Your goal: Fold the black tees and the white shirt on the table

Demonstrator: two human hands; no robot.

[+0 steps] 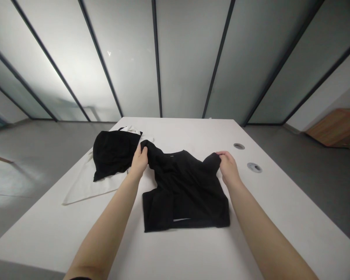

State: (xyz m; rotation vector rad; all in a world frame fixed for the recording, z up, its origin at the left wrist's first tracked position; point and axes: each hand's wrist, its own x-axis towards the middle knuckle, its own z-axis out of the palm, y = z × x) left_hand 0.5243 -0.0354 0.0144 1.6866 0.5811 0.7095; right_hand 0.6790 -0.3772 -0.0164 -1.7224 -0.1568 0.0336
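A black shirt point(189, 186) with a small light neck label lies partly spread on the white table, its upper part raised between my two hands. My left hand point(140, 158) is closed on its left shoulder area, the thumb on top of the cloth. On the other side, my right hand point(228, 165) pinches the right shoulder area between thumb and fingers. The lower edge rests on the table, with a thin light gap showing near the hem. The underside of the cloth is hidden.
Left of the shirt, a black cloth piece point(113, 153) lies on a white cloth point(84, 189). The white table point(192, 256) has two round grommets, one a grey ring point(254, 167), at its right side. Frosted glass panels point(186, 58) stand behind; a wooden piece point(338, 126) is far right.
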